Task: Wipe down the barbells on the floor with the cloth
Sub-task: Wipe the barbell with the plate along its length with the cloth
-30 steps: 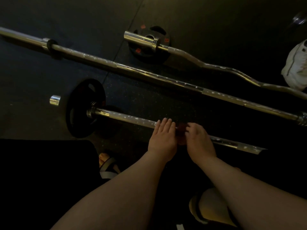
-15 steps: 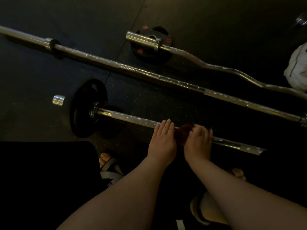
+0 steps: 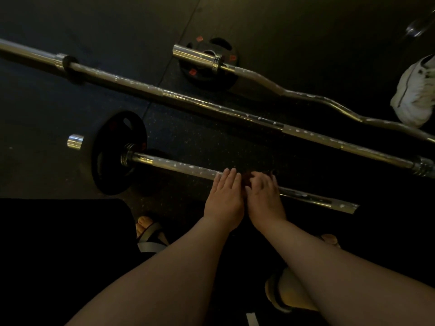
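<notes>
Three chrome barbells lie on the dark floor. The nearest barbell (image 3: 179, 166) carries a black plate (image 3: 113, 156) at its left end and is speckled with white marks. My left hand (image 3: 223, 198) rests on its shaft with straight fingers. Just to the right, my right hand (image 3: 264, 198) curls its fingers over a dark reddish cloth (image 3: 247, 179) on the same shaft; the hand hides most of the cloth. Beyond lie a long straight barbell (image 3: 211, 107) and a curl bar (image 3: 306, 96).
The curl bar's left sleeve lies over a small black plate (image 3: 207, 67) with red marks. A white shoe (image 3: 414, 92) stands at the right edge, next to the curl bar. My sandalled foot (image 3: 148, 231) is just below the nearest bar, and a black mat (image 3: 58, 243) lies at lower left.
My right hand has slid a little to the left along the bar, closer to my left hand, and now covers more of the cloth. My left hand stays in place.
</notes>
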The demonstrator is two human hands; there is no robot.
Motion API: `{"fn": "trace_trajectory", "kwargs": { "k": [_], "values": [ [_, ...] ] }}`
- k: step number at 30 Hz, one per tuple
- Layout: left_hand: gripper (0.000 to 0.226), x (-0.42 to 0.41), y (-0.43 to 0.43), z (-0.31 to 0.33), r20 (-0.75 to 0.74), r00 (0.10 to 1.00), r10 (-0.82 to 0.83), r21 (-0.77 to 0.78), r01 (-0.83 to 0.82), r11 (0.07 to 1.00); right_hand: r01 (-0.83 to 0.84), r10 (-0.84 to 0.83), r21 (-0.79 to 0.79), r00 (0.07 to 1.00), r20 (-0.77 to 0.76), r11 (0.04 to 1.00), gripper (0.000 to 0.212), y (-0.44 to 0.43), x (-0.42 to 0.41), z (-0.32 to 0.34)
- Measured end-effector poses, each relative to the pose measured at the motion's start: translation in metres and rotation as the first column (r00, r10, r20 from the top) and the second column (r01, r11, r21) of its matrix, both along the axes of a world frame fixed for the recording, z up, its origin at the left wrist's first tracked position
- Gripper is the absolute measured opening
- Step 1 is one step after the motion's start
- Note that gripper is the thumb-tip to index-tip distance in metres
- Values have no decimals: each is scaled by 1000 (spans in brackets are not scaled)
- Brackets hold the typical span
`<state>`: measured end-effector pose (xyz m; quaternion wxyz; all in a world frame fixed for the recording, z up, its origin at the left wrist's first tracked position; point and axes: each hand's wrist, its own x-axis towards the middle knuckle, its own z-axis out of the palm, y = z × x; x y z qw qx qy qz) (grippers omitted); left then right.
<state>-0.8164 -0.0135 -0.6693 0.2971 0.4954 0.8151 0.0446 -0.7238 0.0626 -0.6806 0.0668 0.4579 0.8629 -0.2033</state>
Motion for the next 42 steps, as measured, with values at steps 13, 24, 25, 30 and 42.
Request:
{"fn": "trace_trajectory", "kwargs": {
  "k": [13, 24, 25, 30, 42],
  "values": [
    [65, -1, 0, 6, 21, 1000, -19, -27, 20, 999, -79, 79, 23, 997, 6, 997, 45, 0, 5, 7],
    [65, 4, 3, 8, -11, 999, -35, -52, 34, 998, 74, -74, -31, 997, 23, 997, 60, -9, -4, 12],
    [65, 4, 2, 9, -17, 999, -31, -55, 30, 998, 0, 0, -39, 1000, 13, 999, 57, -7, -4, 12],
    [64, -3, -2, 9, 27, 999, -46, -39, 47, 998, 217, -216, 19, 976, -12, 976, 32, 5, 23, 9],
    [65, 0, 1, 6, 36, 999, -20, -33, 22, 999, 244, -246, -61, 969, -14, 968, 34, 6, 27, 5]
  ]
}}
